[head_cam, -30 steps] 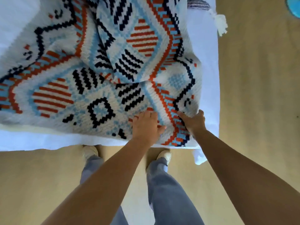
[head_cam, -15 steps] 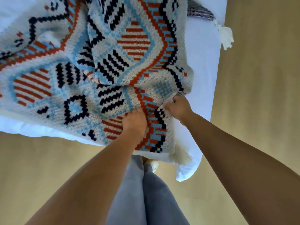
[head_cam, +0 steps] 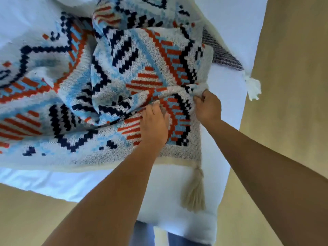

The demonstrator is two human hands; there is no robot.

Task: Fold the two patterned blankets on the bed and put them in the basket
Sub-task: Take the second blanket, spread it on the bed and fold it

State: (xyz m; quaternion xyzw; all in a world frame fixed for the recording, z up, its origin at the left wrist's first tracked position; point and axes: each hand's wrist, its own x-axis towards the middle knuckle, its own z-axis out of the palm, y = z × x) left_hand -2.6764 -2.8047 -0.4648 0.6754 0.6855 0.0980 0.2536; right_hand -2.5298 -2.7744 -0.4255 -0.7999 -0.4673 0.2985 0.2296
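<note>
Right hand point(head_cam: 207, 106): fingers pinch a bunched edge of the patterned blanket point(head_cam: 110, 71).
Left hand point(head_cam: 154, 123): fingers curl into a fold just beside it.
Location: rumpled across the bed point(head_cam: 230, 23) (basket unseen).
Handling: soft, limp knit, likely light; best taken at corners, near the tassel point(head_cam: 194, 190).

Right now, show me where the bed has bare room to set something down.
Bare sheet runs between the patterned blanket and the bed's right side, below the grey blanket. A second strip lies along the near edge, left of the tassel. Crowded middle: bunched blanket gripped by left hand and right hand.
</note>
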